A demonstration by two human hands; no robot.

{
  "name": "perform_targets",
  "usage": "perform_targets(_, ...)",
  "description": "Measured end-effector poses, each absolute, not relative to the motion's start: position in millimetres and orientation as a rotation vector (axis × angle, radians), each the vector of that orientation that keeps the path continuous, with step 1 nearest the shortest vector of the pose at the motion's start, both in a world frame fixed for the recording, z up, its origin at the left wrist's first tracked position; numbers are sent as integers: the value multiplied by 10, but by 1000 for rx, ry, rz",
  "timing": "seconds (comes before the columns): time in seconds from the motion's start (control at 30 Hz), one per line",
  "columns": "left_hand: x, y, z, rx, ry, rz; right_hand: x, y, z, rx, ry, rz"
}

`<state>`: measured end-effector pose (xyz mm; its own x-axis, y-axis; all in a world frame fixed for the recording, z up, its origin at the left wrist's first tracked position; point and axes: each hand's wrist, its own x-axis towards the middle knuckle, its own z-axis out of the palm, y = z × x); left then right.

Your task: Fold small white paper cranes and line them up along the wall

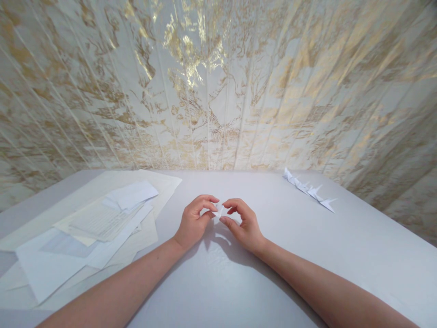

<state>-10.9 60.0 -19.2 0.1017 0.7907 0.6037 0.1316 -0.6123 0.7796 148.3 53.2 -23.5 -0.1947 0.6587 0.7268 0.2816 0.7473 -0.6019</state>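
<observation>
A small piece of folded white paper is held just above the table, at the middle of the view. My left hand pinches its left side between thumb and fingers. On the other side, the curled fingers and thumb of my right hand close on the paper's right edge. Parts of the paper are hidden behind the fingertips. Its exact folded shape is too small to make out.
Several folded white paper cranes stand in a row at the back right of the white table. Loose sheets of paper, some with writing, lie overlapping on the left. A gold-patterned curtain hangs behind the table's far edge.
</observation>
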Motion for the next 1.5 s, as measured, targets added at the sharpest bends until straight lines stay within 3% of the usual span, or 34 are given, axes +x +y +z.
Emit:
perform_targets(0.73, -110, 575, -157, 2217, 722, 1667, 1582, 575, -187, -600, -1907, 262)
perform_targets(1.03, -106, 535, -126, 2265, 785, 1550, 1601, 570, -143, -562, -1951, 266)
perform_targets(1.5, -67, 542, -139, 2025, 794, 1466, 1586, 585, -142, -593, -1908, 360)
